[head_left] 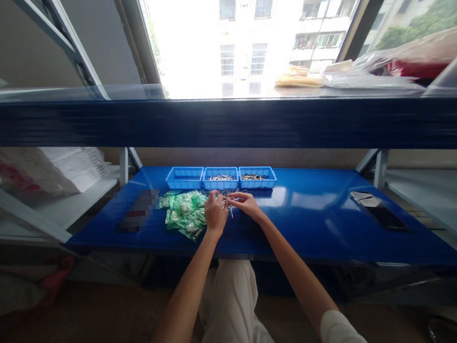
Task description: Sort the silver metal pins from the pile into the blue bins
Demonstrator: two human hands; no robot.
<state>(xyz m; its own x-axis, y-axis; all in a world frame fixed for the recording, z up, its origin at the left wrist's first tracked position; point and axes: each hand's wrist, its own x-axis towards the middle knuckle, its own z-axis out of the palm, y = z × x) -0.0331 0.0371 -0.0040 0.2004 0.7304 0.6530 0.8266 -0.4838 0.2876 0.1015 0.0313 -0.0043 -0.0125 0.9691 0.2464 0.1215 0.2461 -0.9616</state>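
Slender metal pieces lay on the blue surface just before three plastic bins, probably for easy reach. Over them, left hand and right hand nearly met, each grip narrow; whether either pinched a piece, I could not tell. Green packets sat alongside.

You've got a blown-out window behind the tabletop — glare on it, dim floor beneath, pixelated patch at its left.

Your slim, silvery metal pieces lie loosely heaped at mixed angles between the blue table's front and back edges.
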